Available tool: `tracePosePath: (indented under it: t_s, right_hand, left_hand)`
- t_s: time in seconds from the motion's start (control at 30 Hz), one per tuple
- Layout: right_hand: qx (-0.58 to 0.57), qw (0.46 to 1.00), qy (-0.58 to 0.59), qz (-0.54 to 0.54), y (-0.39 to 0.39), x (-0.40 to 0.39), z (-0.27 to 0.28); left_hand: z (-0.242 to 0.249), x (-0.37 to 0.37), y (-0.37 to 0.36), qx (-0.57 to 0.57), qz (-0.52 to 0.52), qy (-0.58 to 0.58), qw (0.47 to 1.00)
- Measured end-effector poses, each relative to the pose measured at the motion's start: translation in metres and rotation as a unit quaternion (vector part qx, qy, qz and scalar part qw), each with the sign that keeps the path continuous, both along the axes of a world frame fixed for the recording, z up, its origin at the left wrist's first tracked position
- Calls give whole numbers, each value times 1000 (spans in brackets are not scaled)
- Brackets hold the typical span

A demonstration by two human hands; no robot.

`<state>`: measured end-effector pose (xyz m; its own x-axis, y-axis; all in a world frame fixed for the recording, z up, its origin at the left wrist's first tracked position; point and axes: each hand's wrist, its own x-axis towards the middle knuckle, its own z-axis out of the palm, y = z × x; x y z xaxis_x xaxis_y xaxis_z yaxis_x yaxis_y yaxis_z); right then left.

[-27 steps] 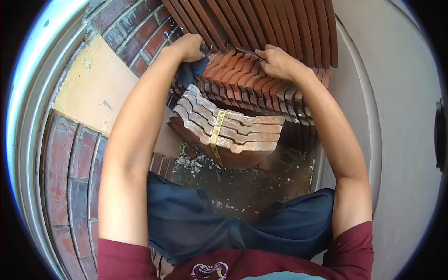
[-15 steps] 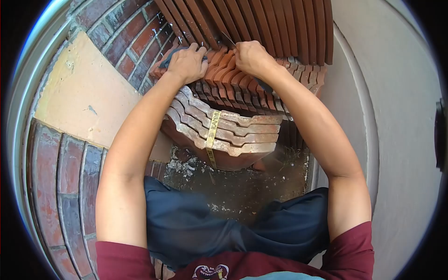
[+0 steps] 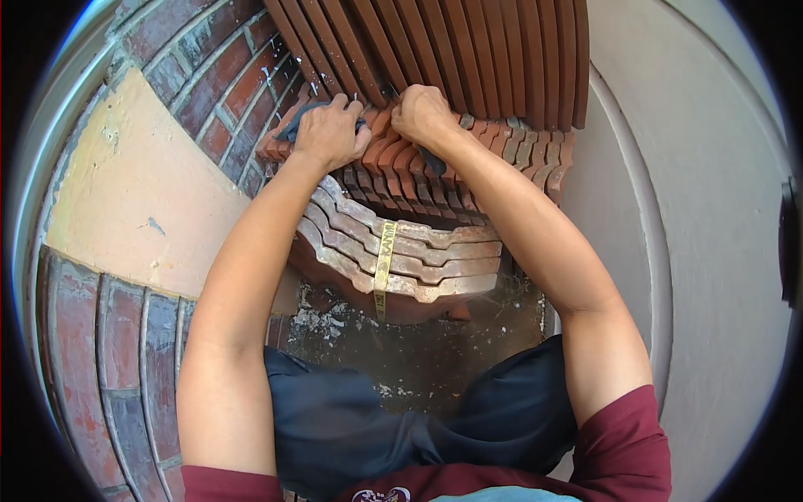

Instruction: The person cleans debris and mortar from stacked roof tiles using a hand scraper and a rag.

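Observation:
My left hand (image 3: pixel 329 134) rests on the row of clay roof tiles (image 3: pixel 489 144), fingers bent over a dark cloth (image 3: pixel 299 122) that shows on either side of it. Close beside it, my right hand (image 3: pixel 424 116) is closed, knuckles up, at the foot of the upright brown tiles (image 3: pixel 468 58). A dark piece (image 3: pixel 432 161) sticks out below that hand, and a thin tip shows near its fingers; what it grips is mostly hidden. Nearer to me lies a bundle of weathered tiles (image 3: pixel 447 269) with a yellow printed strap (image 3: pixel 385 263) around it.
A brick wall (image 3: pixel 134 335) with a cream plastered patch (image 3: pixel 142 201) runs along the left. On the right stands a smooth grey wall (image 3: pixel 719 209). White flakes and debris lie on the dark ground (image 3: pixel 418 360) between my knees and the bundle.
My right hand has moved left and slightly down, closer to my left hand. The left hand stays on the cloth. The view has shifted a little.

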<state>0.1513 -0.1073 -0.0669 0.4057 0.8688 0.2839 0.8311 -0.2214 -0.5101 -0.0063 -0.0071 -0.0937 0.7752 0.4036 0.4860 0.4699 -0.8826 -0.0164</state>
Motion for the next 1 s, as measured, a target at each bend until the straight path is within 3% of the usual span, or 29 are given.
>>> tracePosePath:
  t_s: [0.5, 1.0]
  right_hand:
    - [59, 998, -5, -25, -3, -15, -3]
    - [46, 998, 7, -36, 1, -15, -7]
  left_hand:
    - [3, 1, -1, -20, 20, 22, 999]
    - [0, 2, 2, -14, -1, -16, 1000]
